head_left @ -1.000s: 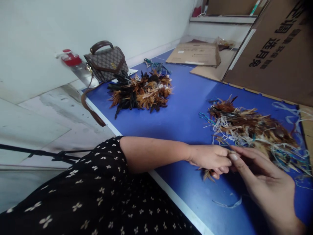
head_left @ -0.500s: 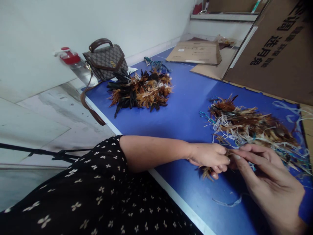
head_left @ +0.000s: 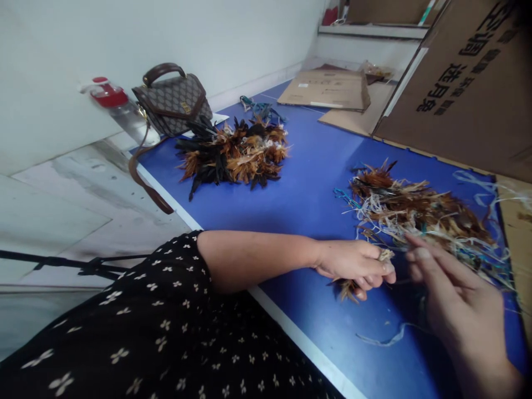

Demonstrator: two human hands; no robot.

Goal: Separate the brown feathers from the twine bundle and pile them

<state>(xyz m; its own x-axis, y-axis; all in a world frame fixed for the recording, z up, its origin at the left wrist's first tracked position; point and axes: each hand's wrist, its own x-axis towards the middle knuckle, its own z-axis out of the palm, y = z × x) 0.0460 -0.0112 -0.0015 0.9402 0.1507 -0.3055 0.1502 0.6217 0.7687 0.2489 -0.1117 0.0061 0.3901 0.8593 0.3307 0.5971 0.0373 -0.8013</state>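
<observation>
Held 1 feather bundle (head_left: 346,289) in the grip of the left hand (head_left: 353,261), above the tabletop (head_left: 307,202) near its front edge. Showed the right hand (head_left: 461,299) just beside, grip narrow, contents indiscernible. Included 1 feather pile (head_left: 421,208) toward the right edge.

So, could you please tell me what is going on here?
A person's left hand has a small bunch of brown feathers in its grip, pale end poking out. The right hand is just apart from it; whether its fingertips pinch anything is unclear. On the blue tabletop lie a pile of brown feathers with white and blue strings and, further left, a pile of black and orange-brown feathers.
</observation>
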